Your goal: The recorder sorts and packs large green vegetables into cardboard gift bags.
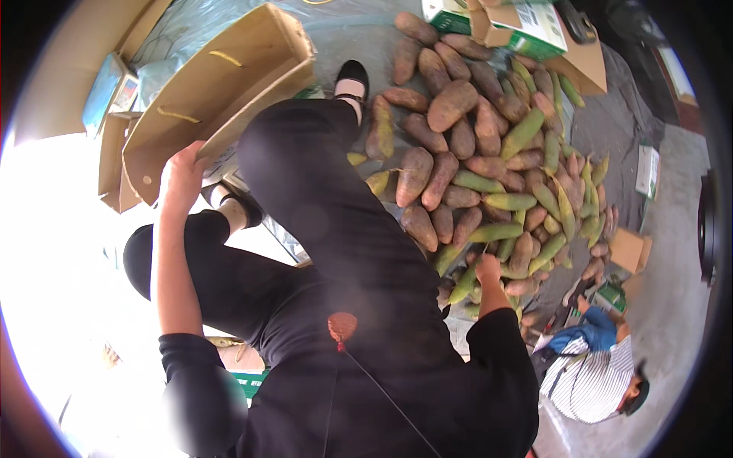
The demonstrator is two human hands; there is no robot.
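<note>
We look down over our own black-clothed torso and bent legs. Our left hand (182,177) is raised at the left of the view, its fingers (177,156) grasping the lower edge of an open brown cardboard box (214,95). The box is tilted, its open side facing us, and two yellowish strips lie on its inner wall. It sits at upper left, just beside our raised knee and well apart from the pile.

Our right hand (489,269) reaches down to the near edge of a pile of cocoa pods (473,153) spread on the floor. It touches the pods there, next to a green pod (463,285). We cannot tell whether its fingers are clenched on a pod or lie loose, since the wrist hides them.

The pile holds reddish-brown pods toward the top and middle, green and yellow-green ones toward the right and near side. One black shoe (352,78) shows beyond our knee, touching the pile's left edge.

At lower right a second person in a striped shirt (592,382) and a blue glove (592,336) crouches near the pile. Green-and-white cartons (527,27) lie at the top.
</note>
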